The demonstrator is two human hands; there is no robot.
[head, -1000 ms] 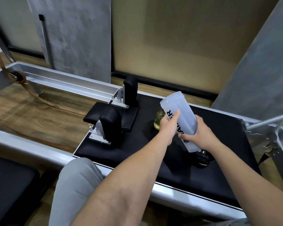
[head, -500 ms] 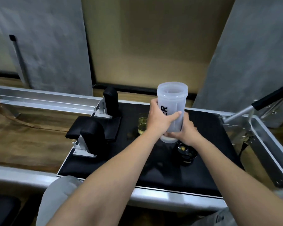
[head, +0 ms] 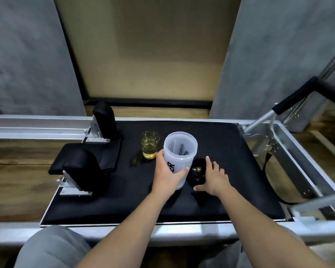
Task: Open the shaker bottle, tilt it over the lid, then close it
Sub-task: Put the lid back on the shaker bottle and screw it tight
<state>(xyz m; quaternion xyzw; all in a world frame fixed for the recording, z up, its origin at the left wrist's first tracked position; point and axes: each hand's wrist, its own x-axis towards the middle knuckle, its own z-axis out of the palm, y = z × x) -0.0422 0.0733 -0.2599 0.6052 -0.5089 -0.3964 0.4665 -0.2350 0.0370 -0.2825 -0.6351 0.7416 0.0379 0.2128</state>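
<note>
A black padded platform (head: 211,200), set in a metal frame, is seen to carry everything, with two black shoulder rests (head: 81,167) fixed at its left end. The shaker bottle (head: 179,151) is stood upright on the padding near the middle, its mouth open and uncapped. It is gripped around the lower body by the left hand (head: 167,176), whose fingers are curled round the translucent wall. A small glass (head: 150,145) of yellow liquid is placed just beside the bottle on its far left. The black lid (head: 198,171) is laid on the padding just to the right of the bottle, underside apparently up. It is covered in part by the right hand (head: 214,179), which is spread open with nothing yet gripped; whether the lid is touched cannot be told. The closing step is judged to be at hand. A cross-threaded or half-seated lid could result if it is pressed on crooked, and the glass could be knocked over if the bottle is shifted leftward on the soft padding.
</note>
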